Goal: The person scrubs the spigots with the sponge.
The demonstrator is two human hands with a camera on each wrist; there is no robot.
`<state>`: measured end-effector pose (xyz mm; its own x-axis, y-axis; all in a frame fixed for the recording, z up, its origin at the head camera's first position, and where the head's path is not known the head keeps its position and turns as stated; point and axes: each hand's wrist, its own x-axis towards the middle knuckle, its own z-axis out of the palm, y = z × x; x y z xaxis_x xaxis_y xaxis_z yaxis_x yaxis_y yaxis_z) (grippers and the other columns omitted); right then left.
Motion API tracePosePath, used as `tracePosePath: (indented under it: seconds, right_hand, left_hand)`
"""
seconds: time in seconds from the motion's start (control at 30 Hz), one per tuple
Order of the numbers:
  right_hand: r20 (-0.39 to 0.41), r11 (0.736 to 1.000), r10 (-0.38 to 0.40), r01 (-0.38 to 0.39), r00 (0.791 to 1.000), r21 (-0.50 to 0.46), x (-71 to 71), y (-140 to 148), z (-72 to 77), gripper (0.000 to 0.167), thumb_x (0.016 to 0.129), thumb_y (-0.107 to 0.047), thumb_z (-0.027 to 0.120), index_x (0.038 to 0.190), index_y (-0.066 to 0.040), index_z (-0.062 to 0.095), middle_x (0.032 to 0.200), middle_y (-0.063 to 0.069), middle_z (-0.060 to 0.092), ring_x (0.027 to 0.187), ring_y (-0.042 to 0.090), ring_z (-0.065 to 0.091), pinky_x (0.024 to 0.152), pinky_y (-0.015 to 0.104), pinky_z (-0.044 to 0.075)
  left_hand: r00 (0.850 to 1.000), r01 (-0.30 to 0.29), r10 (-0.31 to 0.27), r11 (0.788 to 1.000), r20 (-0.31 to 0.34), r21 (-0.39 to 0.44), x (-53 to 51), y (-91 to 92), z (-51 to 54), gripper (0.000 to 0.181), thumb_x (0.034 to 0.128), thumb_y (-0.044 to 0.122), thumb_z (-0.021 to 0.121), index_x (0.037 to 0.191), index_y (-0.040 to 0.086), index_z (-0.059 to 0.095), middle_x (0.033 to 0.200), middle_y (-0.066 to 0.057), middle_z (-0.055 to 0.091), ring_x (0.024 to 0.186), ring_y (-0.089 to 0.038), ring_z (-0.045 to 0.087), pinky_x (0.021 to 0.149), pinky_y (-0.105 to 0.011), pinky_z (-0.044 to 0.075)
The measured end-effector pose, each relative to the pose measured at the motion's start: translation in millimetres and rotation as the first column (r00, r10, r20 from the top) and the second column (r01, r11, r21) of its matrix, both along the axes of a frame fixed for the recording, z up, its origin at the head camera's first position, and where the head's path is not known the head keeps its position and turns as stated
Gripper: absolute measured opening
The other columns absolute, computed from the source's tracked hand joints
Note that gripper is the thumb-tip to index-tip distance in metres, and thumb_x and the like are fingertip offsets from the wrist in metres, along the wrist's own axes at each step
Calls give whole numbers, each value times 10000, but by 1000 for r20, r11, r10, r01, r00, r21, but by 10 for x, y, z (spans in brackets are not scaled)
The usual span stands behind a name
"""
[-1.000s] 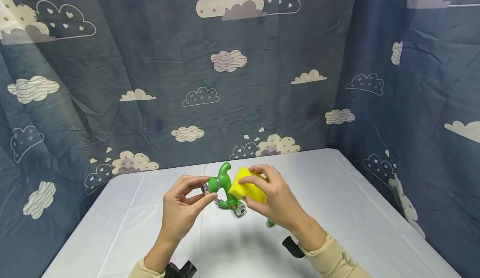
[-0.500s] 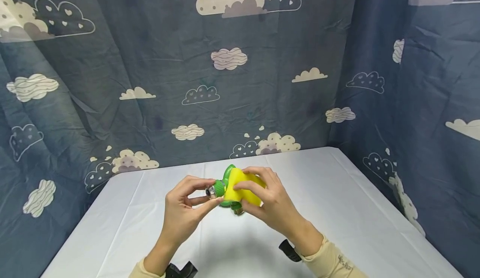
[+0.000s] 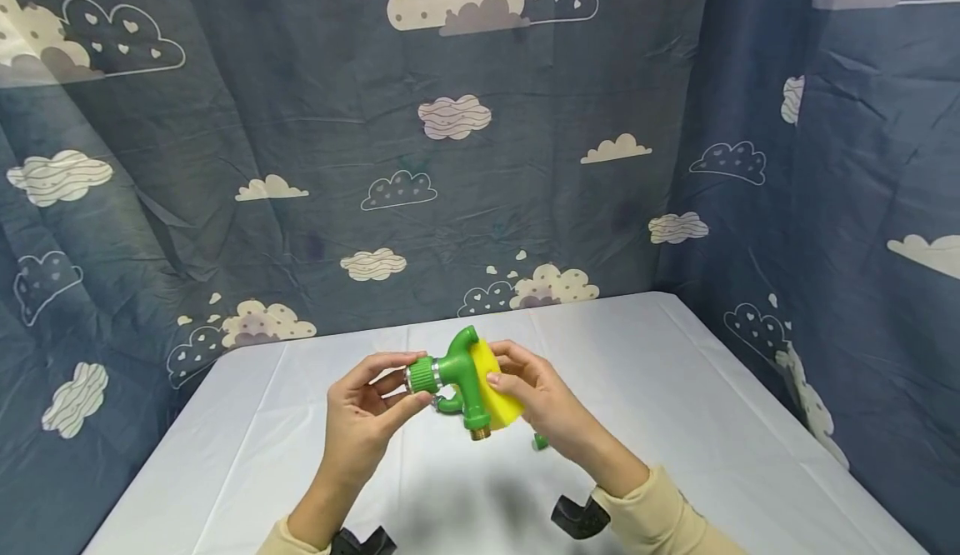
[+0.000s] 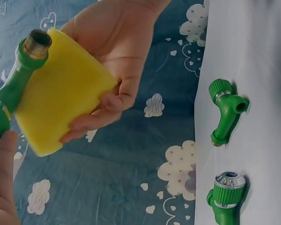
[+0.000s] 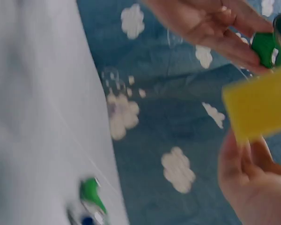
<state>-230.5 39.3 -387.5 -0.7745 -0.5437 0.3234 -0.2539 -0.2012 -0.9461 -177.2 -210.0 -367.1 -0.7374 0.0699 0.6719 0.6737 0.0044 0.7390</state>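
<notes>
In the head view, my left hand (image 3: 367,413) pinches a green tap (image 3: 468,380) at its ribbed knob, between thumb and fingers. The tap is raised above the table, with its brass threaded end (image 4: 37,44) pointing down in the head view. My right hand (image 3: 551,405) grips a yellow sponge (image 3: 498,388), which lies against the tap's right side. The left wrist view shows the right fingers curled round the sponge's edge. Over in the right wrist view, the sponge (image 5: 260,108) is blurred and covers part of the tap (image 5: 263,47).
A second green tap (image 4: 228,112) and a third green tap (image 4: 227,199) lie on the white table (image 3: 285,438). In the head view they are mostly hidden behind the hands and held tap. A cloud-patterned dark curtain (image 3: 300,122) stands behind and beside the table.
The sponge has gone from beside the tap, across its front, to its far right side. The held tap has turned, its brass end now showing below. My left hand keeps its hold.
</notes>
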Motion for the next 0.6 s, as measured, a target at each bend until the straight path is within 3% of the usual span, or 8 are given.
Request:
tracePosePath:
  seconds: [0.03,0.1,0.17,0.23,0.4,0.53,0.6]
  right_hand:
    - [79,996,84,-82,993,-25,7,-4,-5,353,1100,-199,533,1437,-95,545,1259,57,685,1038,194,690,898,289,633]
    - [181,977,213,-205,960,-65,12,7,-17,373,1103,-211,483,1460,-109,516,1244,34,679,1031,168,683,906,282,633]
    - [224,957,289,-275,931,-92,5,36,-24,390,1089,-217,464,1467,-136,514,1229,13,690,1008,142,686,885,262,632]
    - [231,944,330,-312,915,-110,-12,81,-31,391,1069,-220,465,1451,-161,527,1205,2,690,981,124,687,850,238,626]
    - [197,915,386,-348,901,-203,-57,181,-28,344,1060,-258,460,1391,-211,543,1152,-25,668,929,91,675,806,204,616]
    - [243,914,376,-314,894,-259,-25,153,-30,347,1087,-308,448,1428,-252,481,1170,-45,646,978,87,653,861,207,597]
    - [287,912,383,-312,878,-265,13,99,-24,404,1093,-332,450,1487,-247,420,1211,-45,640,1026,97,651,902,220,591]
  left_hand:
    - [1000,1,-1,1000,-8,13,-2,2,-3,448,821,-190,808,1230,-188,624,1238,44,772,1099,-130,785,876,-315,676]
    - [1000,-14,15,999,-27,35,-6,7,-4,446,824,-201,797,1229,-199,610,1243,44,763,1110,-138,783,885,-317,674]
    - [998,-42,45,998,-40,55,-11,8,2,449,824,-213,787,1228,-203,593,1246,43,752,1111,-140,781,889,-321,674]
    - [996,-70,74,994,-47,81,-18,5,6,450,825,-224,776,1228,-207,576,1245,25,743,1111,-150,783,888,-324,675]
    - [996,-83,86,984,-12,160,-19,-1,29,421,826,-238,764,1201,-131,604,1236,-12,709,1093,-169,787,887,-309,675]
    - [1000,-12,9,974,13,226,-3,27,22,459,808,-250,764,1149,41,665,1231,-23,687,1077,-184,781,891,-303,673]
    - [999,26,-29,973,13,229,-1,51,6,466,805,-252,762,1128,67,657,1240,-22,680,1087,-189,772,903,-330,673]
